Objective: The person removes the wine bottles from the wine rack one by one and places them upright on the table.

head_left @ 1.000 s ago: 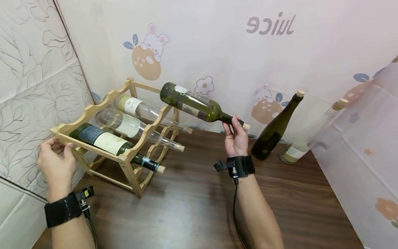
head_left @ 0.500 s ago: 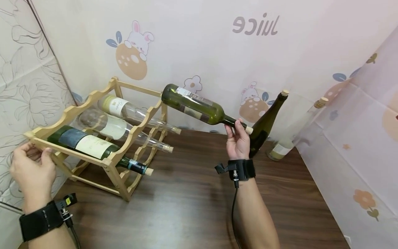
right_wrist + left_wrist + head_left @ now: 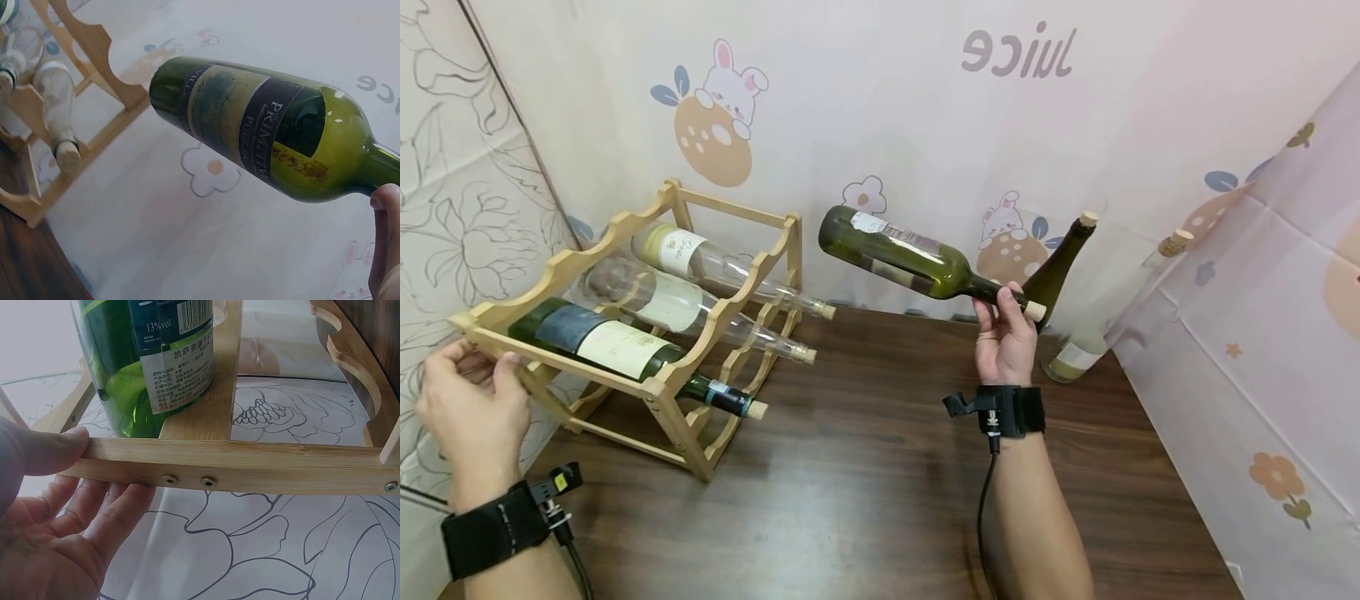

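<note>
My right hand grips a green wine bottle by its corked neck. The bottle is tilted, its base up and pointing left, in the air to the right of the wooden wine rack. In the right wrist view its dark label shows. My left hand pinches the rack's upper left corner, thumb on top of the rail and fingers beneath. On the rack's top tier lie a dark green bottle with a cream label and two clear bottles, one in the middle and one behind.
On the right of the brown table, a dark green corked bottle stands partly behind my right hand. Beside it stands a clear corked bottle. Printed wall sheets close off the back and both sides.
The view has swung right. My right hand has drawn the green bottle rightward, away from the rack, and it now overlaps the standing dark bottle more. My left hand stays on the rack's corner.
</note>
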Tool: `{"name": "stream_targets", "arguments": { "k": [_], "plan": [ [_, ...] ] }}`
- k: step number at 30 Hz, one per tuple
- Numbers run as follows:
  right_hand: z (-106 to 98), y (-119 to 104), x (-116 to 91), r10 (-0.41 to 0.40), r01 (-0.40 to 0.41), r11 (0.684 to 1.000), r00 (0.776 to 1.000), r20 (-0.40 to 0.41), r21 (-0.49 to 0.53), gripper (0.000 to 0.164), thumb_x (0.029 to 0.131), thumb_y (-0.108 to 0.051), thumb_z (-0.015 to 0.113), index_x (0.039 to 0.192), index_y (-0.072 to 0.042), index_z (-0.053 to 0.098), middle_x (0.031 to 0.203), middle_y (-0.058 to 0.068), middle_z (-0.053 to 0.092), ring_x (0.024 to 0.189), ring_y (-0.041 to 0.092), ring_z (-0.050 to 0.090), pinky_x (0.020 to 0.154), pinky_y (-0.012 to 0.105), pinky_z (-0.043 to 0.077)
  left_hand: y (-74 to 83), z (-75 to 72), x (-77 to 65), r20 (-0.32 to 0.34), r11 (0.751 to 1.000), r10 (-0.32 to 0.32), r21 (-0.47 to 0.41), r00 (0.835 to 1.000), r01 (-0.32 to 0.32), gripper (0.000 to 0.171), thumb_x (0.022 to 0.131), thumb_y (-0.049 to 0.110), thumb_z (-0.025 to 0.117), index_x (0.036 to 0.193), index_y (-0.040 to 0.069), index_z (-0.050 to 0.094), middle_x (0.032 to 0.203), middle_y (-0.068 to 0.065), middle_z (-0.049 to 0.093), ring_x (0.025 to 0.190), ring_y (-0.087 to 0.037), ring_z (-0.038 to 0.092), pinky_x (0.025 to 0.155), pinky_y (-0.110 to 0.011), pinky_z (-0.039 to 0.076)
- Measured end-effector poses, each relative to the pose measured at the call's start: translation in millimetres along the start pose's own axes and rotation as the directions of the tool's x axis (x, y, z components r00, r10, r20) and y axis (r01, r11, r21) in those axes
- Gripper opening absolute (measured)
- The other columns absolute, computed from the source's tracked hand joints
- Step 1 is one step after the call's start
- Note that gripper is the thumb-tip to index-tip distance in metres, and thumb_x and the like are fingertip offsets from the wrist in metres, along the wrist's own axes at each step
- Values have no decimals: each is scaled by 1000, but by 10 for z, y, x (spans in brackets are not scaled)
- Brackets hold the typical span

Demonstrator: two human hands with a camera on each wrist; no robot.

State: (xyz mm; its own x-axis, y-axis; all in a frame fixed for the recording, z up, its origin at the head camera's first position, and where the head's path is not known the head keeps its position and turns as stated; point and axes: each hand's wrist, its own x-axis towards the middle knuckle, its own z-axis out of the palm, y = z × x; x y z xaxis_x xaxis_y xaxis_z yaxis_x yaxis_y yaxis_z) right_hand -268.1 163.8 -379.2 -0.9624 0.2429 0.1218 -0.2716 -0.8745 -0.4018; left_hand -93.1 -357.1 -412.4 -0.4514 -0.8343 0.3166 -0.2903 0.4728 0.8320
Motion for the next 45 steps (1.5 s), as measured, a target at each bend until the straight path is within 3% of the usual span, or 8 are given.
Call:
{"name": "stream_targets", "arguments": {
  "k": [5,8,12,16,23,32,38,45],
  "plan": [
    [-12,-91,32,-38,39,999,999,32,-26,8,94,8,71,99,3,74,95,14,72,78,24,77,72,31,66,2,-1,6,6,1000,-8,6,1000,8,45,107,29,55,150,16,51,113,31,50,88,27,37,92,-3,39],
    [-13,-135,48,-63,66,997,996,58,-43,9,94,9,71,100,3,74,95,15,74,80,24,79,72,31,66,7,1,9,6,1000,-9,18,1000,9,45,107,30,54,150,16,50,123,20,58,87,28,36,95,-3,40],
    [-10,-190,67,-90,95,994,993,79,-61,12,93,11,72,102,4,74,95,17,76,83,25,81,73,31,66,33,-3,4,13,1000,-8,25,1000,8,46,108,29,53,151,14,49,128,14,60,87,28,34,107,-9,41],
    [-2,-243,94,-129,138,983,988,83,-119,12,92,11,72,101,3,75,95,16,78,80,23,81,71,30,66,48,-2,8,21,1000,-11,23,1000,10,46,108,29,53,151,14,49,122,20,56,86,27,33,112,-13,39],
    [47,-312,139,-190,199,958,980,62,-208,14,89,12,74,100,4,76,95,15,77,74,21,80,67,29,66,23,14,9,13,1000,13,18,1000,-14,46,108,31,54,150,14,50,111,31,44,86,28,34,99,-5,39],
    [130,-371,207,-240,254,897,967,85,-362,23,88,12,76,110,9,73,96,13,74,77,18,80,69,27,66,41,18,0,-2,1000,15,16,1000,-15,44,108,29,55,149,13,51,103,37,37,86,28,34,97,-5,40],
    [167,-419,241,-265,283,846,959,103,-452,22,85,11,80,105,2,75,96,14,77,85,20,77,69,26,66,52,17,-2,-15,1000,19,1,1000,-19,42,107,26,56,147,13,53,99,40,35,85,28,35,95,-3,39],
    [188,-452,245,-289,333,781,943,168,-528,24,84,9,82,106,2,76,94,11,79,84,18,78,69,26,66,6,25,1,-24,1000,20,0,1000,-20,41,107,25,56,146,13,53,101,39,34,87,28,36,94,-3,40]
  ]
}}
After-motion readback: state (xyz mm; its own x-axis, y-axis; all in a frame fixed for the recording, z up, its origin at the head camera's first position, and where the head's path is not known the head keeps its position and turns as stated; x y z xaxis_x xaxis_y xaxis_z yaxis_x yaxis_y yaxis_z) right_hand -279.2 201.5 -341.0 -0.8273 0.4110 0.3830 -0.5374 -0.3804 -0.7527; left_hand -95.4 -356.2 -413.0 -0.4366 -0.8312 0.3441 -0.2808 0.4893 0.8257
